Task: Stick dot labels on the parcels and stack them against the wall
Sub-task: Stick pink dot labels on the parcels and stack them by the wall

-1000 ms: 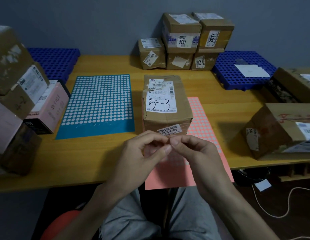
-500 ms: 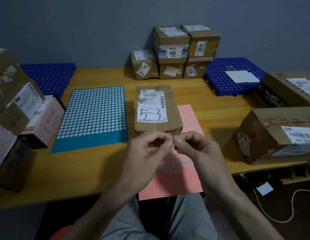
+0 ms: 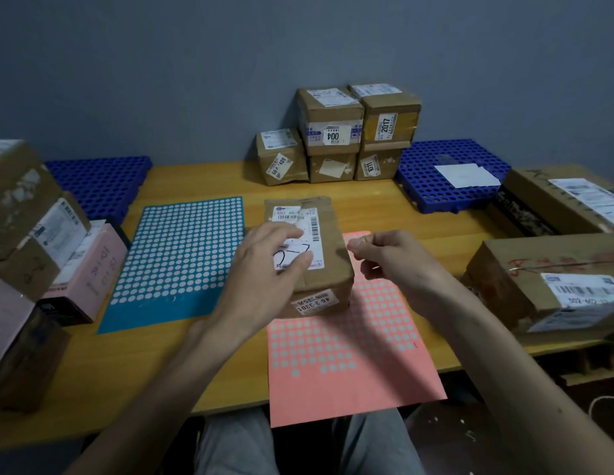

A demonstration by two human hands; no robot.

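Hands have separated: left hand (image 3: pixel 264 269) flat on the parcel (image 3: pixel 331 269); right hand (image 3: pixel 391 258) beside it, curled, perhaps pinching something.

1. The left hand (image 3: pixel 264 269) sits at the centre of the frame, palm down, with its fingers straight and slightly spread, pointing to the upper right.
2. The left forearm (image 3: pixel 161 371) is bare and runs up from the lower left edge.
3. The right hand (image 3: pixel 384 255) is just right of centre, with its fingers curled in and the thumb tip meeting the forefinger (image 3: pixel 354 247). Whether anything lies between them is too small to tell.
4. The right forearm (image 3: pixel 504 354) is bare and enters from the lower right corner.
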